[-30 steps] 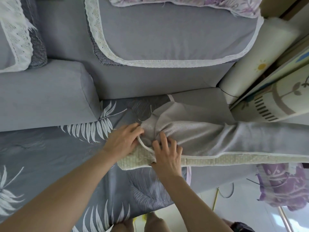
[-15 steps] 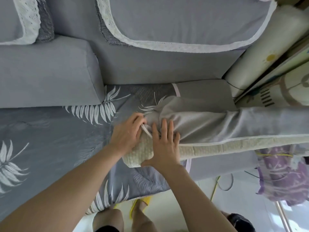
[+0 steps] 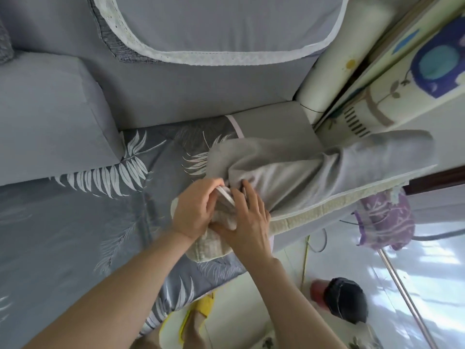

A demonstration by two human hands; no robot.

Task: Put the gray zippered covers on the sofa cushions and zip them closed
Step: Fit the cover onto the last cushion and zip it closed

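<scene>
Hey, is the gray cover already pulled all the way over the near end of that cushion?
No, the cushion shows its cream quilted end bare below the edge of the gray cover, which the left hand pinches.

Cushion [image 3: 314, 220] corner & cover [image 3: 289, 177] edge are hidden by left hand [image 3: 193, 212] & right hand [image 3: 249, 222]; back cushion [image 3: 226, 21] is cut off at far edge.

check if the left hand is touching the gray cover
Touching: the head view shows the left hand pinching the white-piped edge of the gray cover.
</scene>
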